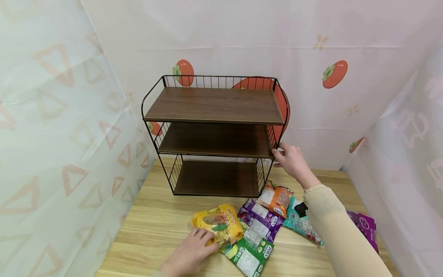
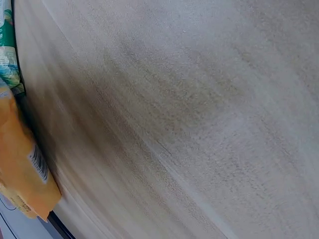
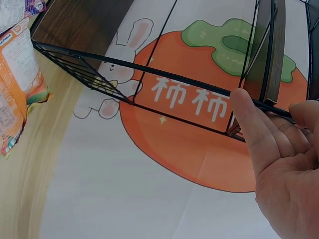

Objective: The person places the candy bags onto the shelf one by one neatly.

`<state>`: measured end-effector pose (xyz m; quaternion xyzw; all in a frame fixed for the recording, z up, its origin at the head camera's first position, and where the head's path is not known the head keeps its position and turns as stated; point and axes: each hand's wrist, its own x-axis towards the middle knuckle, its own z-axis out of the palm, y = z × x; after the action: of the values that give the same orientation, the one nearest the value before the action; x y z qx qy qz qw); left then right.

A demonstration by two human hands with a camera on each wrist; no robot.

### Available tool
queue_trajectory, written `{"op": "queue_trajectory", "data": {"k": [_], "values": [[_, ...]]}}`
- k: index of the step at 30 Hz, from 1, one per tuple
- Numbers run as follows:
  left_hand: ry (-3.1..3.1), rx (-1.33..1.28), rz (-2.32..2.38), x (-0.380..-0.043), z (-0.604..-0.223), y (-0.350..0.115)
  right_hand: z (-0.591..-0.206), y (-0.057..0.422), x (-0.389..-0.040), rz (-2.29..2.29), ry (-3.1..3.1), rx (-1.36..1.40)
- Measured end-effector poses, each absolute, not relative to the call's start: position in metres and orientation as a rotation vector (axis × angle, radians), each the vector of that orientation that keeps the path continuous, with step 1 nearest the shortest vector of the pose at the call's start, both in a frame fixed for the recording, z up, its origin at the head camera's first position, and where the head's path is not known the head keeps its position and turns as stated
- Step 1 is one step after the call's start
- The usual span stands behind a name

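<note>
Head view: left hand point(image 1: 194, 248) at glossy yellow plastic bag point(image 1: 218, 227), right hand point(image 1: 290, 159) gripping three-tier rack of black wire and dark brown boards point(image 1: 214, 104)

Left hand: fingers bent, on the near-left part of the yellow bag; cannot tell if they pinch it or only rest on it. Yellow bag is on the light wood-grain bench point(image 1: 149, 231), in front of the rack, left of middle, overlapping a purple plastic bag with white panels point(image 1: 259, 221) and a green plastic bag with a white panel point(image 1: 254, 252). Left wrist view shows a barcode on the yellow bag.

Right hand: thumb and fingers grasp the rack's right front upright, at the front right corner of the middle board. Right wrist view: index fingertip against the black side rail.

Rack stands upright toward the bench's back edge. Orange plastic bag with a white panel point(image 1: 277, 198) just beside its front right foot. Purple bag nearer the near edge than the orange one, green nearer still. Teal plastic bag point(image 1: 301, 223) right of the orange, partly hidden by a cream ribbed sleeve point(image 1: 339, 223). Magenta-purple plastic bag point(image 1: 368, 231) by the bench's right edge, also partly behind the sleeve. White cloth backdrop point(image 1: 214, 34) with orange-red fruit prints behind the rack.
</note>
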<state>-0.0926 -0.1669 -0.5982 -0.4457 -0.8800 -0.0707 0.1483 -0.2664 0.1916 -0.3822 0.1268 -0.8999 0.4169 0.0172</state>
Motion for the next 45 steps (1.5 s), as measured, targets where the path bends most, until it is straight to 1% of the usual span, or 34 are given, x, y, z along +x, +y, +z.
{"op": "queue_trajectory", "data": {"k": [4, 12, 18, 25, 34, 45], "values": [[-2.611, -1.218, -0.288, -0.094, -0.596, -0.168, -0.382, 0.192, -0.266, 1.299, -2.799, 0.393], [-2.734, -0.971, -0.403, -0.109, -0.589, -0.172, -0.382, 0.193, -0.265, 1.28, -2.813, 0.391], [-2.974, -0.738, -0.589, -0.12, -0.581, -0.174, -0.382, 0.193, -0.265, 1.282, -2.818, 0.392], [-3.069, -0.489, -0.837, -0.137, -0.572, -0.175, -0.382, 0.194, -0.266, 1.286, -2.827, 0.377], [-3.16, -0.323, -1.1, -0.156, -0.574, -0.175, -0.381, 0.193, -0.266, 1.293, -2.841, 0.368], [-3.275, -0.215, -1.179, -0.168, -0.571, -0.177, -0.381, 0.193, -0.266, 1.291, -2.837, 0.364]]}}
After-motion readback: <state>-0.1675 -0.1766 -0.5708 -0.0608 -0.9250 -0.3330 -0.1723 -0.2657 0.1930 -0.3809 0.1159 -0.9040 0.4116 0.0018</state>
